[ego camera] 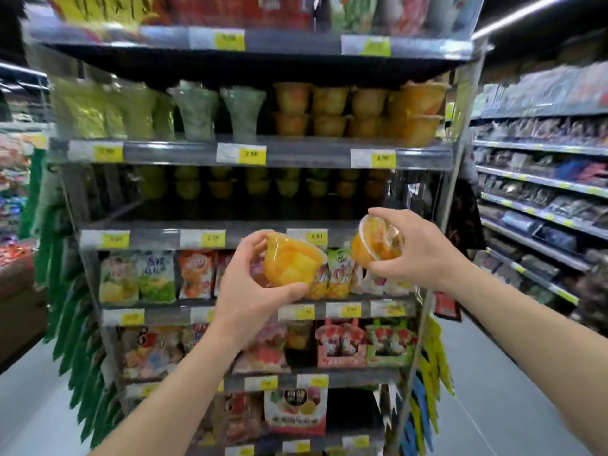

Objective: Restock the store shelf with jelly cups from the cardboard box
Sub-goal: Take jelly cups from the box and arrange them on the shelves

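Note:
My left hand point(250, 284) grips an orange jelly cup point(291, 264), tilted on its side, in front of the shelf unit. My right hand point(416, 251) holds a second orange jelly cup point(376, 240), its clear lid turned toward me. Both cups hang in the air at the level of the third shelf point(158, 238), whose row of jelly cups point(263, 185) sits far back with bare space in front. One shelf higher, stacked orange jelly cups point(358, 111) fill the right half. The cardboard box is out of view.
Snack pouches point(154, 278) fill the shelf under my hands, with more packets point(342, 343) below. Green bags point(197, 110) stand on the upper shelf's left. Hanging packets point(427, 366) line the unit's right side. An aisle of shelves point(543, 192) runs along the right.

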